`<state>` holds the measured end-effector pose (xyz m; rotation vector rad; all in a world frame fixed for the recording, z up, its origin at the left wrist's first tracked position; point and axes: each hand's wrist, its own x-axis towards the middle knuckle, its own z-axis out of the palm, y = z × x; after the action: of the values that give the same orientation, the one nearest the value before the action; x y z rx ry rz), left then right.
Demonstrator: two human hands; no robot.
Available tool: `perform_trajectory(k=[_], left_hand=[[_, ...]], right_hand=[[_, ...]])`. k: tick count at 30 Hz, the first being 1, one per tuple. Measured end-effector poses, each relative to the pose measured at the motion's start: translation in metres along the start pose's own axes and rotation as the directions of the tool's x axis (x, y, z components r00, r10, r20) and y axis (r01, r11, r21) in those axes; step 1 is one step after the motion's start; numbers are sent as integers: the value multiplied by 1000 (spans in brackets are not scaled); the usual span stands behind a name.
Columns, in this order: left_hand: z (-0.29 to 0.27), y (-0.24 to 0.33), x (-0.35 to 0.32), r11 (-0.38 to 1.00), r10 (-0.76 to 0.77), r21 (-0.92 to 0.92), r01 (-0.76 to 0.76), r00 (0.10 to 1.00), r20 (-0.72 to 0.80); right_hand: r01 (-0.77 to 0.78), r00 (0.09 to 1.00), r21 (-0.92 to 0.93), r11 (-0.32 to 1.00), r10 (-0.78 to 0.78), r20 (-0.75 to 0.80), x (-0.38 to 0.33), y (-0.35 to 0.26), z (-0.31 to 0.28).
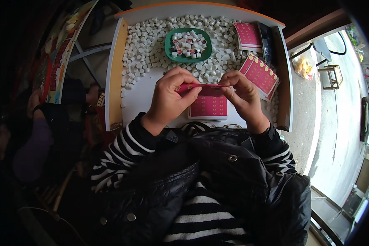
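My left hand [170,98] and my right hand [242,96] hold a thin pink card [203,87] edge-on between them, pinched at each end by thumb and fingers, just above the white table [141,98]. Under the card lies a stack of pink sheets with a grid of dots [209,107]. Beyond my hands a green oval dish [188,57] holds several small white and red caps. A wide layer of small white caps [145,53] covers the far half of the table around the dish.
More pink dotted sheets lie fanned at the right [261,76] and at the far right corner [247,36], beside a dark flat object [267,37]. Another person in a purple sleeve [30,147] sits at my left. A grey floor [340,106] runs along the right.
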<state>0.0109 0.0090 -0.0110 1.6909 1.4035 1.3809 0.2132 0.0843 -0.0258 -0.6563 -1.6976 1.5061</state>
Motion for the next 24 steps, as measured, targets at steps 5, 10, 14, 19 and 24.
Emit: perform_trajectory(k=[5, 10, 14, 19, 24], left_hand=[[4, 2, 0, 997, -24, -78, 26, 999, 30], [3, -3, -1, 998, 18, -67, -18, 1000, 3], [-1, -4, -2, 993, 16, -117, -19, 999, -27], [-1, -6, -4, 988, 3, -155, -7, 1000, -26], [2, -6, -5, 971, -29, -237, 19, 999, -38]], right_hand=[[4, 998, -99, 995, 2, 65, 4, -13, 12], [109, 992, -153, 982, -96, 87, 5, 0, 6], [-24, 998, -40, 999, 27, 54, 3, -3, 6], [25, 1000, -11, 1000, -25, 7, 4, 2, 6], [32, 999, -40, 999, -32, 7, 4, 0, 7]])
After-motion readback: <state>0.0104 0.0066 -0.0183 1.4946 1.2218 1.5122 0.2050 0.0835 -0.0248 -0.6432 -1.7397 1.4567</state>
